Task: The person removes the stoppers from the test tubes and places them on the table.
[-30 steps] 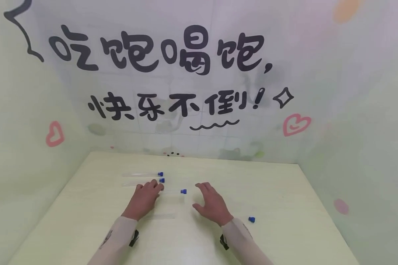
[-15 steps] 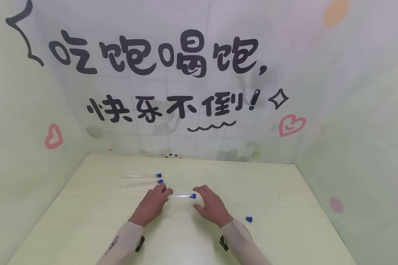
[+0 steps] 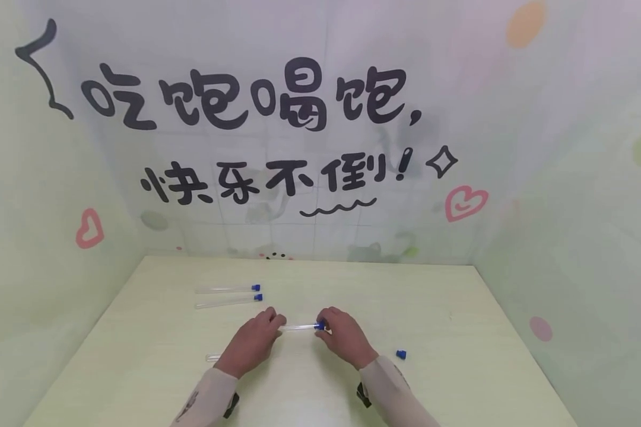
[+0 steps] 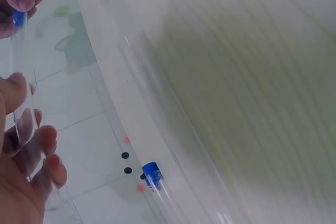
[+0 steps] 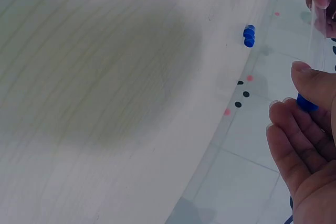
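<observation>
A clear test tube [image 3: 299,327] is held level above the table, gripped by my left hand [image 3: 252,344] around its left part. At its right end sits a blue cap [image 3: 319,325], pinched between the thumb and fingers of my right hand [image 3: 348,337]. The right wrist view shows this cap [image 5: 306,102] under the right thumb. Below the left wrist, an uncapped clear tube [image 3: 212,357] lies partly hidden by the left hand and forearm. A loose blue cap [image 3: 401,354] rests on the table to the right of my right hand.
Two tubes with blue caps, a rear one [image 3: 224,290] and a nearer one [image 3: 227,303], lie side by side at the back left of the pale wooden table [image 3: 459,391]. Behind stands a printed wall [image 3: 278,237], with side walls enclosing the table.
My left hand has moved right, bringing the capped tube toward my right hand. My right hand's fingers have come together on its blue cap. The head view has tilted slightly upward.
</observation>
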`<state>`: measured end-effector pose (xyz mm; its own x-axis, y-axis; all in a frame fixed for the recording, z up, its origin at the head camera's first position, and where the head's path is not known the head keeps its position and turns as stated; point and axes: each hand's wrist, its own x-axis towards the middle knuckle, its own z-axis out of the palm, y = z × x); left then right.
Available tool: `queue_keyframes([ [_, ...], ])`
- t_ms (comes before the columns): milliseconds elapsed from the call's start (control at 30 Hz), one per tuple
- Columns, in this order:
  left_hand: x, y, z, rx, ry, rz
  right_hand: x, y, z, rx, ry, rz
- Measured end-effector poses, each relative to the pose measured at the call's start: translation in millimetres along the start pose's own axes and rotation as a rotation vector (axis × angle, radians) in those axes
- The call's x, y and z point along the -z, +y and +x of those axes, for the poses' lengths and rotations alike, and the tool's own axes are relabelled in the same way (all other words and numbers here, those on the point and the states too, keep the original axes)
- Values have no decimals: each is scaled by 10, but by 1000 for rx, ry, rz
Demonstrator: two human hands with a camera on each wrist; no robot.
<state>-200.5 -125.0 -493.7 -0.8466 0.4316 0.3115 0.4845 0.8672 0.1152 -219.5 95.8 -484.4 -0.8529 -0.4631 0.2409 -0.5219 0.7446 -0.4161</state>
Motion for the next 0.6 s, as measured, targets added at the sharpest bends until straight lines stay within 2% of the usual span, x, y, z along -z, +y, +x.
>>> queue_keyframes([
  [133, -23, 33, -12, -39, 12, 37, 5, -2, -16, 3, -11, 4],
  [233, -34, 52, -12, -80, 47, 49, 8, 9, -42, 26, -7, -4],
  [333, -36, 68, -8, -90, 52, 42, 7, 25, -69, 51, 11, -12],
  [467, -21, 78, 4, -56, 8, 9, 7, 29, -100, 88, 21, -28],
  [600, 1, 66, 16, -37, -50, -70, 5, 19, -129, 120, 53, -63],
])
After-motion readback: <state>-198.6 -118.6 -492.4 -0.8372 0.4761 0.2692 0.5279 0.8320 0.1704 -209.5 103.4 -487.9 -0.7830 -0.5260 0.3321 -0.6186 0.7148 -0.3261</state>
